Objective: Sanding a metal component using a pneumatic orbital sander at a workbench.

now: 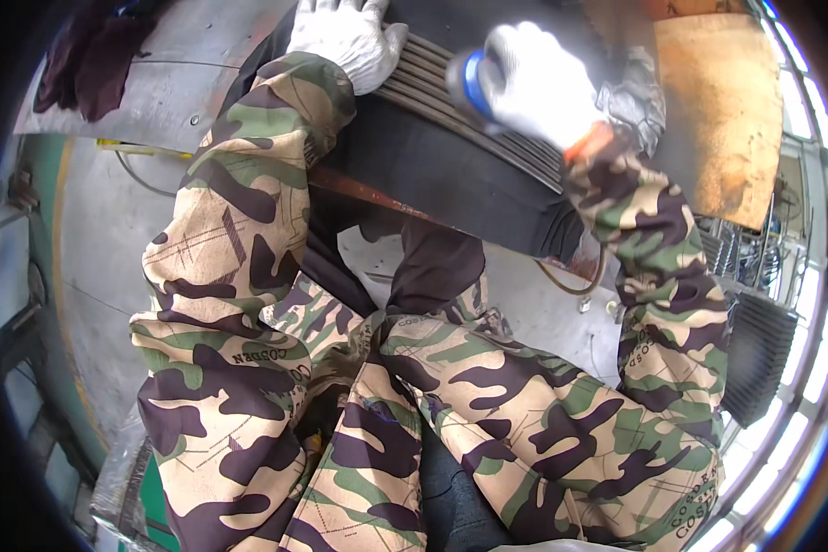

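Note:
A row of long, thin metal rods point(474, 106) lies side by side on a black cloth point(414, 170) that covers the work table. My left hand point(345, 41), in a white knitted glove, rests with fingers stretched out at the far left end of the rods. My right hand point(543, 87), also gloved in white, is closed around a round blue-rimmed object point(474, 83) above the middle of the rods. Motion blur hides what kind of object it is. I cannot tell whether it touches the rods.
A crumpled silvery bundle point(635, 101) lies beyond my right wrist. A tan board point(722, 110) stands at the right, with metal parts point(754, 248) below it. A dark cloth point(87, 55) lies on a grey metal surface point(189, 64) at the far left. A hose point(584, 281) hangs under the table's edge.

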`<state>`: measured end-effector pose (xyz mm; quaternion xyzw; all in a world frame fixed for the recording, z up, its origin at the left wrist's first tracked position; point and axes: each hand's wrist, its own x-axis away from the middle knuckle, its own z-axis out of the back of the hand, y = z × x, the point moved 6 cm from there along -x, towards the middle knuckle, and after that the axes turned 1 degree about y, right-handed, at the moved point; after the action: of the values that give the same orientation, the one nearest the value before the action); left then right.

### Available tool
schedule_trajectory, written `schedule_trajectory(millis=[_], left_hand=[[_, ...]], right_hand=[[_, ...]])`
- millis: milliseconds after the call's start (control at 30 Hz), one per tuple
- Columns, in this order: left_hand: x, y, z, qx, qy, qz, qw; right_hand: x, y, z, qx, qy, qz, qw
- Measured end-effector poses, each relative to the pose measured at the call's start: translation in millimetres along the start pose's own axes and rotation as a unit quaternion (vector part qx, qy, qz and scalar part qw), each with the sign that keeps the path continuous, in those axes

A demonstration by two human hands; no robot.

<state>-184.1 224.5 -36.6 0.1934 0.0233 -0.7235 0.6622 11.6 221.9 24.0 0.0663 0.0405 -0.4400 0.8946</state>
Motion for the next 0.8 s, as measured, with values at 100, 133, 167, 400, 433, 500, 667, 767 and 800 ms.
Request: schedule_trajectory(millis=[100,133,167,400,433,500,667,767,800], left_hand=[[3.4,-0.1,-1.7,0.005,-0.008,0.002,1.0],[3.0,1.0,-1.5,0.005,0.0,0.003,1.0],[0.7,-0.4,-1.7,0.003,0.01,0.002,1.0],[-2.0,3.6,-1.0,-0.003,0.003,-0.007,1.0],[-1.8,4.0,-2.3,-0.001,0.002,-0.006,1.0],[-3.6,-2.0,-3.2,-0.005,0.028,0.006,1.0],[-8.9,5.4,5.7,0.01,0.002,-0.006,1.0],[-9.0,-2.6,-2.4,-0.022,0.035,0.001,0.999],[-8.7,-3.5,-3.7,-0.022,0.019,0.001,1.0]], right_hand=[[0.4,-9.0,3.1,-0.013,0.014,0.032,0.999],[-9.8,-0.5,1.6,0.006,0.003,0.006,1.0],[-21.5,8.8,-2.6,0.025,-0.006,-0.02,0.999],[-10.7,-11.9,23.5,-0.005,0.032,0.017,0.999],[-15.7,-7.7,23.5,-0.003,0.037,0.013,0.999],[-27.6,6.0,15.4,0.015,0.039,-0.013,0.999],[2.9,6.3,5.5,0.02,0.019,0.035,0.999],[-11.5,1.6,3.2,0.012,0.041,0.031,0.999],[-25.1,-3.3,2.8,0.003,0.023,0.04,0.999]])
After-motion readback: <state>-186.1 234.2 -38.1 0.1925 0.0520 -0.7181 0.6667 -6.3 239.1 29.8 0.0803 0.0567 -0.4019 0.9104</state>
